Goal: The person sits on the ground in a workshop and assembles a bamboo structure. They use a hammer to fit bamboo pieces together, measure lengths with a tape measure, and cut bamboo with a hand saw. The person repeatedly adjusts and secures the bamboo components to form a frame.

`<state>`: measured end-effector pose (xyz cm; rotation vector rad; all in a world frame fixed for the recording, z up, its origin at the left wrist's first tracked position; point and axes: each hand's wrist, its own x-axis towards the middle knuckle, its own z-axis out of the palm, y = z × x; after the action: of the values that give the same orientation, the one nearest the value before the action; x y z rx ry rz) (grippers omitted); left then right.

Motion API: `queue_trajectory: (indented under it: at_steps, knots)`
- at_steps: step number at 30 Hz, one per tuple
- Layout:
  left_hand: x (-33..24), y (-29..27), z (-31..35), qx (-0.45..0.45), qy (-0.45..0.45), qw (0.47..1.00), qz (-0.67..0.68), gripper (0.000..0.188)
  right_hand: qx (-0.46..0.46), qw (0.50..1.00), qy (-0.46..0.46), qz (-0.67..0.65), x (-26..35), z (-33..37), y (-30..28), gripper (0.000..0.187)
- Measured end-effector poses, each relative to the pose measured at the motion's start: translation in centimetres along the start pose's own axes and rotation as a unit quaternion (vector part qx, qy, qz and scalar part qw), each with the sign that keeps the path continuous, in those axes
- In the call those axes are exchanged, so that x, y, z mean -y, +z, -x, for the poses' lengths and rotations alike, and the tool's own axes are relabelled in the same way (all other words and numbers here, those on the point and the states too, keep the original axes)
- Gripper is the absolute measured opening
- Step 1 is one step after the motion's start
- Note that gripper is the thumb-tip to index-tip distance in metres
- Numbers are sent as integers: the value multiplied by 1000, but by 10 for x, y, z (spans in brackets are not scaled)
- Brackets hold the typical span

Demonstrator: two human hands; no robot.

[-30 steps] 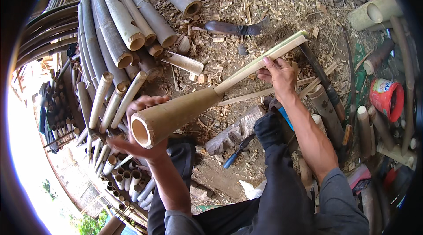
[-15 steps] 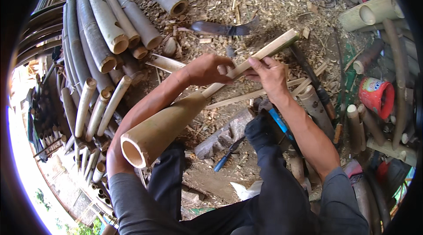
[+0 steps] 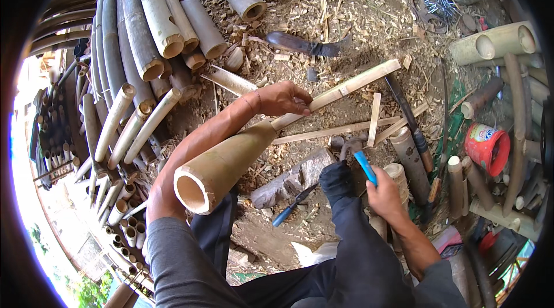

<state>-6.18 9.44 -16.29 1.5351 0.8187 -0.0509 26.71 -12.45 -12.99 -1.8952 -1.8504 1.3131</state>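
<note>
My left hand (image 3: 289, 100) is closed round the flat, narrow part of a carved bamboo piece (image 3: 226, 163). Its wide hollow end points toward me, resting along my left forearm, while the pale strip slants away to the upper right. Beside my right knee, my right hand (image 3: 385, 192) grips the blue handle of a hand tool (image 3: 365, 168). That tool has a dark, curved head; its exact kind is unclear, partly behind my dark trouser leg. A second tool with a blue handle (image 3: 283, 215) lies on the ground by a notched wood block (image 3: 297, 178).
Long bamboo poles (image 3: 138, 25) are stacked at the left, cut ends toward me. A dark curved sheath-like object (image 3: 294, 43) lies ahead among wood chips. A long dark blade-like tool (image 3: 408, 113) lies right of centre. At the right stands a red bucket (image 3: 487, 147) among bamboo pieces.
My right hand has let go of the bamboo strip, moved down toward me and taken hold of the blue-handled tool. My left hand still holds the bamboo piece.
</note>
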Motion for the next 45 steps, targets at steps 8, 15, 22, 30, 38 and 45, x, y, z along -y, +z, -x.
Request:
queue_trajectory:
  at_steps: [8,15,22,30,38,45]
  knots:
    - [5,-6,-7,8,1,997,-77,41,-24,899,129,-418,5,-60,-134,43]
    - [11,5,-1,-21,9,999,-43,36,-137,913,70,-379,8,-115,-170,49]
    - [14,5,8,-9,-22,998,-51,34,-80,943,100,-307,11,-108,-156,48]
    - [18,3,7,-19,-4,997,-77,31,-35,971,49,-231,2,-111,-154,44]
    - [19,10,10,-23,-13,996,-81,28,-15,969,93,-229,3,-107,-139,43]
    - [12,8,6,-16,-17,996,-89,29,-57,964,75,-249,-32,-112,-128,17]
